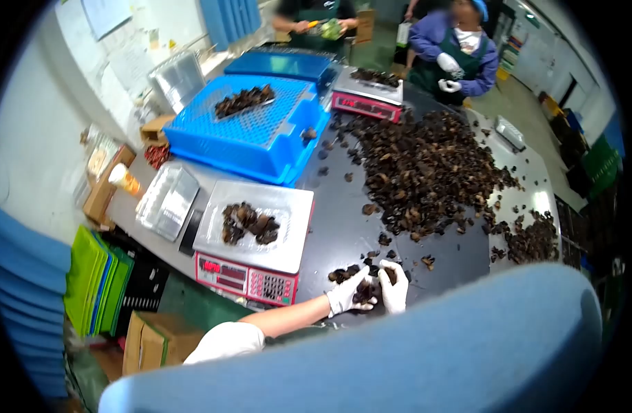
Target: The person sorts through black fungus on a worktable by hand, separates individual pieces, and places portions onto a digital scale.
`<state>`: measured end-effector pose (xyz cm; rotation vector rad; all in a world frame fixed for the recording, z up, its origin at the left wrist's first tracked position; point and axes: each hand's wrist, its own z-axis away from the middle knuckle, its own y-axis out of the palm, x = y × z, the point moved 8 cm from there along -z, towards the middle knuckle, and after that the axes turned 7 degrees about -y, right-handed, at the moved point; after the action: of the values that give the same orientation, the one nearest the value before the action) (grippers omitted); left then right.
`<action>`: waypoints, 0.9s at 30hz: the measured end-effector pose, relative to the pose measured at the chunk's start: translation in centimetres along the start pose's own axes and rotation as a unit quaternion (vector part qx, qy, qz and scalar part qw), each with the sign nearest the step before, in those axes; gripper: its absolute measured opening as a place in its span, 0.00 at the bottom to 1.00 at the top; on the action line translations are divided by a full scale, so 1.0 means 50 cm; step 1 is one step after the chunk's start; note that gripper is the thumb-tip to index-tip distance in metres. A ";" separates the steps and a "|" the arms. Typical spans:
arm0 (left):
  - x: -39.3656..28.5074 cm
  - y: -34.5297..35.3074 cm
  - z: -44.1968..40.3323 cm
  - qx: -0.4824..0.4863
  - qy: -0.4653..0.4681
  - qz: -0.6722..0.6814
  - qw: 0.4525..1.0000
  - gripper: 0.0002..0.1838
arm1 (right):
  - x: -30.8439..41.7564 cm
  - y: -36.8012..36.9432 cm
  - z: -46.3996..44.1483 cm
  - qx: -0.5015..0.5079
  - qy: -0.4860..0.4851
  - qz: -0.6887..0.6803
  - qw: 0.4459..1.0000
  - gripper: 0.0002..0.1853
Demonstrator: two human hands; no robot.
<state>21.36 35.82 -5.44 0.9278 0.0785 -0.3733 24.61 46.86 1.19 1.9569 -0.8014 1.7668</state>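
A blue curved surface, too close to make out, crosses the bottom of my view and hides part of the worktop's near edge. Just beyond it, by that edge, I have both hands in white gloves. My left hand is bent over dark brown pieces that look like fungus; I cannot tell whether its fingers are closed on any. My right hand, just beside it, has thumb and fingers curled around one brown piece. A small heap of the same pieces lies against my left hand.

To the left, close to the near edge, stands a red-framed scale bearing a clear tray with a few dark pieces in it. Clear containers lie beyond it toward the left corner, near a white and yellow bottle.

The main heap spreads across the middle toward the far edge, and a smaller pile sits at the right edge. Farther along the left side is a blue crate with more pieces on top. Near the far edge stands a second scale, loaded too. Past it, a person in purple sleeves wears white gloves.
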 end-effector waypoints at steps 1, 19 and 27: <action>-0.003 0.003 0.020 -0.020 -0.001 0.048 0.999 0.25 | 0.016 0.019 0.000 -0.010 -0.038 0.032 0.999 0.11; -0.256 -0.103 0.438 -0.071 0.404 -0.092 0.907 0.10 | 0.219 0.378 -0.005 0.284 -0.156 -0.034 0.946 0.37; -0.392 -0.185 0.597 -0.337 0.496 -0.729 0.330 0.25 | 0.197 0.475 -0.059 0.300 -0.196 0.100 0.928 0.27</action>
<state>-2.91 12.65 9.83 -0.2339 2.2187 -1.2422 7.62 29.04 9.14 2.7829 -0.6381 1.9232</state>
